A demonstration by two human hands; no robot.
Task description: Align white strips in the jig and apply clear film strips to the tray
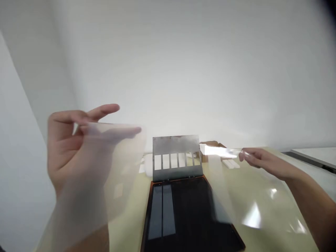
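Observation:
My left hand [70, 147] is raised at the left and pinches the edge of a thin clear plastic sheet [99, 175] between thumb and fingers. The film hangs down in front of the hand and blurs it. My right hand [258, 159] reaches out at the right and pinches the corner of a second clear film [252, 206], which drapes over the table and glints. Between the hands lies a black tray [189, 217] with an orange rim. A grey metal plate [176, 157] with a row of rectangular slots stands tilted up at its far end.
The pale yellow table [131, 210] runs to a white wall. Behind the metal plate sit a small cardboard box [214, 144] and white blocks [231, 163]. A grey-edged white board [315, 155] lies at the far right.

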